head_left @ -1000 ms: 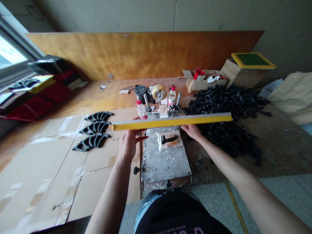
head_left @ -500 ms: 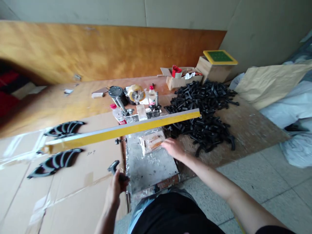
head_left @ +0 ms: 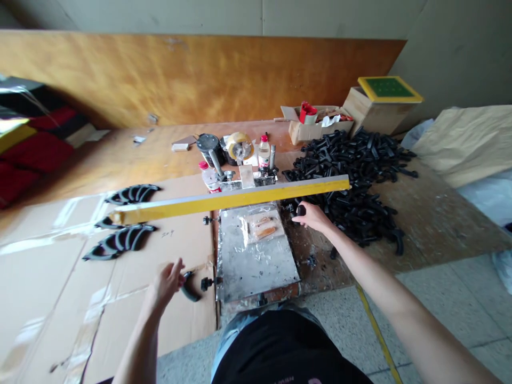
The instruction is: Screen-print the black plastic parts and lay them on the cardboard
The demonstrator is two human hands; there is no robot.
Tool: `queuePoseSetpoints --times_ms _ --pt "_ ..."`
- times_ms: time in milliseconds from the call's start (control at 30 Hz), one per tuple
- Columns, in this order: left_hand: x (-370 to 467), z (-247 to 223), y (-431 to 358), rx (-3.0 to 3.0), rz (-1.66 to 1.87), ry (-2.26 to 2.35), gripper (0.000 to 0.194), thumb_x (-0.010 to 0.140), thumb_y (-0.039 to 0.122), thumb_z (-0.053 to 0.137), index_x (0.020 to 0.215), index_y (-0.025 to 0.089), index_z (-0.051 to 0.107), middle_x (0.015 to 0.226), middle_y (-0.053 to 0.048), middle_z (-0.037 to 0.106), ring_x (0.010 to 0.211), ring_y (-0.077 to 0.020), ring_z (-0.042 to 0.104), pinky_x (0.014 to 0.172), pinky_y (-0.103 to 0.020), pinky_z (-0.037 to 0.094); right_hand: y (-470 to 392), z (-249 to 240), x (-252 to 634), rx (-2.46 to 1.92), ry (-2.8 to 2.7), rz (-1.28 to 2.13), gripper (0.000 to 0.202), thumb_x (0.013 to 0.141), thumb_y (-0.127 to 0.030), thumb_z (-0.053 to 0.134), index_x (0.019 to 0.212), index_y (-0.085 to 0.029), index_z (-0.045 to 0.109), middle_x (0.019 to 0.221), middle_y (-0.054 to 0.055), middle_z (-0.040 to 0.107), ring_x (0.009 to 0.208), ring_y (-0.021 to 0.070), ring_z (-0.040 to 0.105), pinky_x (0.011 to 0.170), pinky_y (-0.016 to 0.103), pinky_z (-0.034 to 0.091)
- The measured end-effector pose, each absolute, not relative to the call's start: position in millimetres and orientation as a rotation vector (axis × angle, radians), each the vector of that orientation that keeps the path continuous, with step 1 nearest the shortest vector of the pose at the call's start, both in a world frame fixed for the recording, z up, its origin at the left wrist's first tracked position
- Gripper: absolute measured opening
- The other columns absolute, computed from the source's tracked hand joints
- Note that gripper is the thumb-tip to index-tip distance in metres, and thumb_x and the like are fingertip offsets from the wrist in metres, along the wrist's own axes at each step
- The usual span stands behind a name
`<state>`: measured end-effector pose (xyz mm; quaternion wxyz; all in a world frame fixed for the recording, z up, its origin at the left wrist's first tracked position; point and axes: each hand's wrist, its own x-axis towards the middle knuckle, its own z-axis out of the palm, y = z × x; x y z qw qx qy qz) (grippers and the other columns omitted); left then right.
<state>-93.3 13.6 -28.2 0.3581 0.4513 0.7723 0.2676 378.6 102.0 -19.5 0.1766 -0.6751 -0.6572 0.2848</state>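
My left hand (head_left: 168, 280) is over the cardboard (head_left: 140, 304), fingers stretched and apart. Just beside its fingertips lies one curved black plastic handle (head_left: 191, 288). At the near left edge of the pile of black plastic handles (head_left: 340, 154), my right hand (head_left: 314, 216) is closed around a black handle (head_left: 301, 210), mostly hidden in the fingers. Between the hands sits a metal plate (head_left: 256, 272) with a clear plastic packet (head_left: 262, 226) on it. Rows of black handles (head_left: 122, 242) rest on the cardboard to the left.
A long yellow-and-grey bar (head_left: 236, 200) spans the clamp fixture from left to right. Behind it stand bottles (head_left: 263, 152), a dark can (head_left: 208, 148) and a tape roll (head_left: 240, 146). Further back are an open carton (head_left: 298, 133) and a green-and-yellow framed screen (head_left: 390, 89).
My left hand has let go of its black handle, which now lies on the cardboard. My right hand has moved right from the plate's packet and taken a black handle at the pile.
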Motion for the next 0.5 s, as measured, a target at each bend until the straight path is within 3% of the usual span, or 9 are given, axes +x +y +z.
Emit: queuePoseSetpoints --times_ms 67,133,233,333,433,500 --pt "-68 8 38 1.123 0.992 1.814 0.058 0.074 0.073 0.054 0.09 0.017 0.062 0.059 -0.001 0.062 0.049 -0.0143 0.056 0.048 -0.025 0.047 106 -22 341 -1.628 -1.684 1.057 0.032 0.073 -0.038 0.077 0.095 -0.019 0.063 0.079 0.002 0.07 0.071 0.0193 0.068 0.066 0.03 0.053" --pt "-38 46 60 1.098 1.323 1.636 0.048 0.08 0.064 0.056 0.094 0.018 0.063 0.061 0.001 0.061 0.051 -0.0118 0.055 0.051 -0.022 0.048 110 -33 306 -1.413 -1.592 1.13 0.036 0.066 -0.04 0.081 0.088 -0.019 0.063 0.084 0.002 0.071 0.078 0.0196 0.068 0.072 0.031 0.054" --pt "0 90 82 1.072 1.595 1.401 0.034 0.084 0.05 0.055 0.073 0.018 0.058 0.058 0.001 0.058 0.047 -0.0094 0.051 0.047 -0.02 0.044 114 -54 274 -1.341 -1.589 1.007 0.035 0.058 -0.038 0.086 0.079 -0.018 0.065 0.097 0.005 0.071 0.096 0.0226 0.067 0.089 0.037 0.051" --pt "18 109 89 1.079 1.628 1.343 0.032 0.083 0.04 0.054 0.059 0.019 0.051 0.052 0.002 0.054 0.044 -0.0084 0.047 0.044 -0.018 0.04 113 -69 268 -1.47 -1.669 0.804 0.036 0.052 -0.035 0.09 0.076 -0.018 0.07 0.113 0.01 0.067 0.114 0.0278 0.06 0.103 0.042 0.043" --pt "21 108 87 1.085 1.616 1.377 0.03 0.082 0.035 0.052 0.058 0.019 0.053 0.051 0.002 0.054 0.044 -0.0084 0.046 0.044 -0.019 0.04 105 -72 274 -1.577 -1.733 0.611 0.052 0.05 -0.036 0.092 0.095 -0.017 0.073 0.123 0.013 0.062 0.122 0.0322 0.053 0.106 0.046 0.042" --pt "20 104 84 1.102 1.595 1.37 0.028 0.082 0.032 0.05 0.059 0.018 0.056 0.055 0.001 0.057 0.046 -0.0085 0.047 0.044 -0.019 0.04 98 -69 275 -1.562 -1.793 0.435 0.068 0.057 -0.038 0.09 0.117 -0.017 0.067 0.131 0.015 0.058 0.127 0.0335 0.049 0.108 0.05 0.04"
